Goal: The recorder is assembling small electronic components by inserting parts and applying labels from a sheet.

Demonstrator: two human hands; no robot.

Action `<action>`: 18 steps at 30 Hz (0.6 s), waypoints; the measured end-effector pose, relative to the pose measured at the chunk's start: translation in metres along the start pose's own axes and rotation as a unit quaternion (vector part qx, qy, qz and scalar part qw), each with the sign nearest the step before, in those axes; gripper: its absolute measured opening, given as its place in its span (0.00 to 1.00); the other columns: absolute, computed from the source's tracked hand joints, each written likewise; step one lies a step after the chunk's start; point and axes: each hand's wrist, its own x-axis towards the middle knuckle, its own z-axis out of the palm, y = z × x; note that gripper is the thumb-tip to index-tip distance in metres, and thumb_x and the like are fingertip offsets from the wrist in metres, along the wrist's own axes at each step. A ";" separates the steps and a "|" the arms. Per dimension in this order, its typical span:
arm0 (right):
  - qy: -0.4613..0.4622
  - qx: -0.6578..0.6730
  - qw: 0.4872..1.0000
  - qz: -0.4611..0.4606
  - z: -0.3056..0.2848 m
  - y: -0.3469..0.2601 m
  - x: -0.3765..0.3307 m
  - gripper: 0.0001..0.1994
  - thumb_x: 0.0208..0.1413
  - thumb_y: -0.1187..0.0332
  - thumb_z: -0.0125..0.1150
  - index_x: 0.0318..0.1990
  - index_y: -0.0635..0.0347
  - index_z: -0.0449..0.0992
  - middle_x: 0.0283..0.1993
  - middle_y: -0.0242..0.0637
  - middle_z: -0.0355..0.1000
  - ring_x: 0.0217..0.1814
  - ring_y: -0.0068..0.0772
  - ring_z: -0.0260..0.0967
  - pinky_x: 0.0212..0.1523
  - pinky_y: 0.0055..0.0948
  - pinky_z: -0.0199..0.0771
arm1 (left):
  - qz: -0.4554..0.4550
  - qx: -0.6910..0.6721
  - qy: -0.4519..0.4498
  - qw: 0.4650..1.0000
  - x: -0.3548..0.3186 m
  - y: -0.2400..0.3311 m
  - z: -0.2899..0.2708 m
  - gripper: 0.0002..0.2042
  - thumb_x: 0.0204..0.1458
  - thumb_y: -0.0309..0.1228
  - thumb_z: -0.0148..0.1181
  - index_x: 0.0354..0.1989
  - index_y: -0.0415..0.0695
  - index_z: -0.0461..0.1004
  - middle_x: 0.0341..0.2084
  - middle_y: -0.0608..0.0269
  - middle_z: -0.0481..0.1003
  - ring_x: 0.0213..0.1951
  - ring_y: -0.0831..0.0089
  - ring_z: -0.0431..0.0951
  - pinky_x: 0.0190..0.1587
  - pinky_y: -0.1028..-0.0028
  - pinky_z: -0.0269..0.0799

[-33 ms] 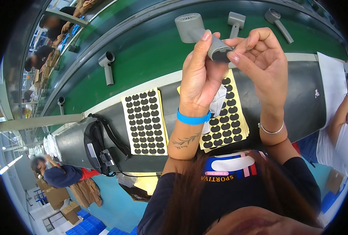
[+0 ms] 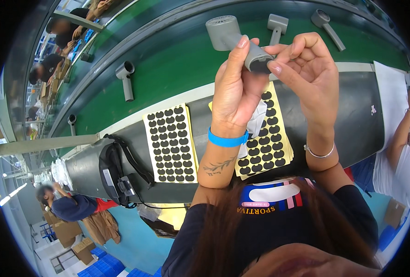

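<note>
My left hand [image 2: 235, 87] is closed around the handle of a grey hair dryer [image 2: 224, 33], with its round head at the upper left and the handle's end towards my right hand [image 2: 311, 69]. A dark, rounded label [image 2: 262, 64] lies at the handle's end. My right thumb and forefinger pinch at the label's edge; the other fingers are curled. Under my wrists is a stack of sticker sheets [image 2: 276, 154] with black labels on yellowish backing, partly hidden by my left forearm and a crumpled white piece [image 2: 256, 121]. Another sheet stack [image 2: 170, 143] lies to the left.
Several grey hair dryers, one of them [image 2: 126, 81] at the left, lie on the green conveyor belt [image 2: 177, 69] beyond the dark worktable [image 2: 352, 111]. A black bag [image 2: 110, 166] with a strap rests on the table's left. Co-workers sit at both sides and across the belt.
</note>
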 end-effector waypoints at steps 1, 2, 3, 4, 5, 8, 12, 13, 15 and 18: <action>0.002 0.000 1.000 -0.001 0.001 -0.001 0.000 0.14 0.47 0.83 0.63 0.36 0.62 0.64 0.32 0.36 0.72 0.44 0.25 0.72 0.42 0.21 0.74 | 0.000 0.001 -0.002 1.000 -0.001 0.000 0.001 0.14 0.56 0.40 0.58 0.40 0.40 0.70 0.24 0.66 0.74 0.22 0.83 0.71 0.18 0.83 0.59; 0.005 -0.001 1.000 -0.001 0.001 -0.001 0.000 0.14 0.47 0.83 0.63 0.36 0.61 0.64 0.32 0.36 0.72 0.44 0.24 0.72 0.41 0.21 0.74 | 0.003 0.004 -0.005 1.000 -0.001 0.001 0.001 0.14 0.56 0.40 0.58 0.40 0.40 0.70 0.24 0.66 0.74 0.22 0.83 0.70 0.18 0.83 0.59; 0.005 -0.001 1.000 -0.002 0.002 -0.002 -0.001 0.14 0.47 0.83 0.63 0.36 0.61 0.64 0.32 0.36 0.72 0.44 0.24 0.72 0.41 0.21 0.74 | 0.006 0.008 -0.009 1.000 -0.002 0.001 0.002 0.14 0.56 0.40 0.58 0.40 0.40 0.70 0.24 0.66 0.74 0.21 0.83 0.70 0.18 0.83 0.59; 0.008 -0.007 1.000 -0.004 0.002 0.000 0.000 0.14 0.47 0.83 0.63 0.35 0.61 0.64 0.32 0.36 0.72 0.43 0.23 0.72 0.40 0.21 0.74 | 0.005 0.008 -0.009 1.000 -0.001 0.001 0.001 0.14 0.56 0.40 0.58 0.40 0.40 0.70 0.24 0.66 0.74 0.21 0.83 0.70 0.18 0.83 0.59; 0.010 -0.014 1.000 -0.005 0.002 0.001 0.000 0.14 0.47 0.83 0.63 0.35 0.61 0.64 0.32 0.35 0.71 0.43 0.23 0.72 0.40 0.20 0.73 | 0.004 0.005 -0.006 1.000 0.000 0.001 0.001 0.14 0.56 0.40 0.58 0.40 0.40 0.70 0.23 0.66 0.74 0.21 0.83 0.70 0.18 0.83 0.59; 0.001 -0.029 0.999 0.015 0.002 -0.003 0.000 0.14 0.49 0.86 0.59 0.38 0.62 0.63 0.32 0.37 0.71 0.52 0.34 0.70 0.47 0.24 0.73 | 0.004 0.006 -0.003 1.000 0.001 0.001 0.001 0.14 0.56 0.40 0.57 0.40 0.40 0.70 0.23 0.66 0.73 0.21 0.82 0.69 0.19 0.83 0.58; 0.006 -0.036 0.999 0.017 0.002 -0.003 -0.001 0.14 0.49 0.86 0.59 0.38 0.62 0.62 0.31 0.37 0.71 0.52 0.33 0.70 0.47 0.23 0.73 | 0.005 0.008 -0.005 1.000 0.001 0.001 0.001 0.14 0.56 0.39 0.57 0.40 0.40 0.70 0.23 0.67 0.73 0.21 0.82 0.69 0.19 0.83 0.58; 0.007 -0.038 0.999 0.014 0.002 -0.003 -0.001 0.14 0.49 0.86 0.59 0.38 0.62 0.62 0.31 0.37 0.71 0.51 0.33 0.70 0.46 0.23 0.73 | 0.004 0.008 -0.006 1.000 0.001 0.001 0.001 0.14 0.56 0.39 0.57 0.40 0.40 0.70 0.23 0.67 0.73 0.21 0.82 0.69 0.19 0.83 0.58; 0.008 -0.040 0.999 0.012 0.002 -0.001 -0.001 0.14 0.49 0.86 0.59 0.38 0.62 0.62 0.31 0.37 0.71 0.51 0.32 0.70 0.46 0.23 0.73 | 0.002 0.005 -0.015 1.000 0.001 0.000 0.000 0.13 0.57 0.39 0.57 0.39 0.40 0.70 0.24 0.66 0.73 0.21 0.83 0.69 0.20 0.84 0.59; 0.031 -0.031 0.999 -0.008 0.004 0.001 -0.002 0.13 0.46 0.83 0.62 0.35 0.60 0.64 0.31 0.34 0.71 0.43 0.24 0.73 0.40 0.21 0.73 | -0.001 -0.007 -0.016 1.000 -0.001 0.000 -0.001 0.13 0.57 0.38 0.57 0.39 0.41 0.70 0.25 0.66 0.74 0.24 0.83 0.71 0.23 0.84 0.65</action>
